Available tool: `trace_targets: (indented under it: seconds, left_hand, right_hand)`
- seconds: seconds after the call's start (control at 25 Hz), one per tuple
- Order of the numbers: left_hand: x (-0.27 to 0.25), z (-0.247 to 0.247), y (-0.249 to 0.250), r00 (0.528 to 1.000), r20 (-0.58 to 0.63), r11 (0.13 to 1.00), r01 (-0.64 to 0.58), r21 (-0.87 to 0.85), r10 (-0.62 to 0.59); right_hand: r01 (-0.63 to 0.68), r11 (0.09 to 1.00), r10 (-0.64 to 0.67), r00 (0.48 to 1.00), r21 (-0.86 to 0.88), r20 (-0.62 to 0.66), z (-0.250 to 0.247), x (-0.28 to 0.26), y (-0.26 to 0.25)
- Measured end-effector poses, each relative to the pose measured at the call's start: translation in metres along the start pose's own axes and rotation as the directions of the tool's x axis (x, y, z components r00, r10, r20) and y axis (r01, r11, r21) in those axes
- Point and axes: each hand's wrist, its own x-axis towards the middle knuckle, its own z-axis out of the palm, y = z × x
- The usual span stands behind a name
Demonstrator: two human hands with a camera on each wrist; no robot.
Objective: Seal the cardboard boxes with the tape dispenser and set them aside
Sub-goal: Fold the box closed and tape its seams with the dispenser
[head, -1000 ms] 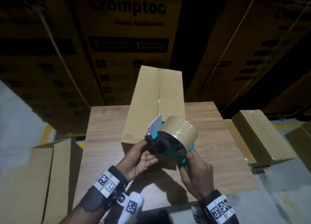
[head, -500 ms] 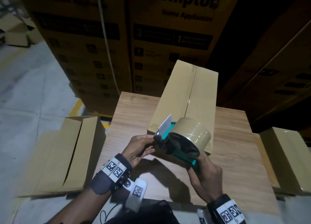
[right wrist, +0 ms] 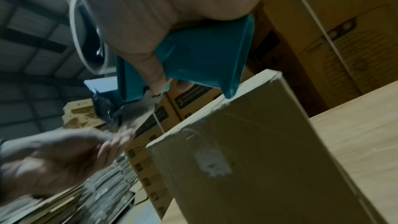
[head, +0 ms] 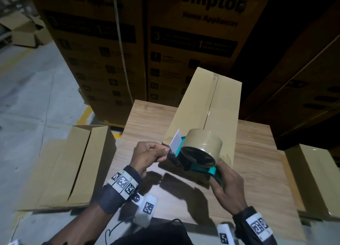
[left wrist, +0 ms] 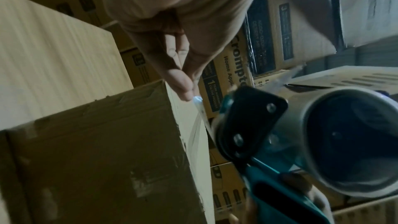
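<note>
A long cardboard box (head: 207,105) lies lengthwise on the wooden table (head: 257,164), flaps closed along its centre seam. Over its near end I hold a teal tape dispenser (head: 195,160) with a brown tape roll (head: 202,147). My right hand (head: 226,187) grips the dispenser's handle (right wrist: 204,57). My left hand (head: 149,156) pinches the free end of the clear tape (left wrist: 199,108) at the dispenser's front, thumb and fingertips together. The box's near end face (left wrist: 103,159) shows in both wrist views, just below the dispenser (left wrist: 280,134).
A flattened box (head: 73,167) lies on the floor left of the table. Another closed box (head: 316,178) sits on the floor at the right. Tall stacks of printed appliance cartons (head: 193,42) rise right behind the table.
My head turned left, so the scene shifted right in view. My left hand moved from cradling the dispenser's front to pinching the tape end. The right hand keeps its grip.
</note>
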Motion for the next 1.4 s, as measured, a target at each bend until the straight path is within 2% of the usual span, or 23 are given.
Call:
trace_targets:
  seconds: [0.16, 0.32, 0.48, 0.8, 1.12, 1.4]
  left_hand:
    - [0.014, -0.021, 0.006, 0.998, -0.054, 0.999, 0.010, -0.044, -0.013]
    - [0.025, -0.015, 0.013, 1.000, -0.022, 0.999, -0.018, -0.046, 0.017]
    - [0.035, -0.011, 0.013, 0.990, -0.108, 0.996, -0.093, 0.011, 0.094]
    - [0.050, -0.012, -0.006, 0.962, -0.240, 0.991, -0.114, 0.064, 0.126]
    - [0.060, -0.015, -0.015, 0.963, -0.235, 0.990, -0.121, 0.075, 0.135]
    - [0.069, -0.013, -0.027, 0.977, -0.202, 0.996, -0.057, 0.065, 0.069]
  right_hand:
    - [-0.126, 0.990, 0.122, 0.991, 0.070, 0.055, -0.038, -0.007, 0.035]
    - [-0.087, 0.995, 0.084, 0.994, 0.046, 0.064, -0.047, -0.006, 0.040]
    - [-0.086, 0.996, 0.084, 0.996, 0.032, 0.037, -0.036, 0.007, 0.047]
    - [0.000, 0.997, 0.006, 0.997, -0.075, 0.081, -0.024, 0.025, 0.052]
    - [0.031, 0.992, -0.018, 0.994, -0.122, 0.104, -0.021, 0.025, 0.048]
    - [0.014, 0.989, 0.006, 0.991, -0.149, 0.131, -0.020, 0.023, 0.046]
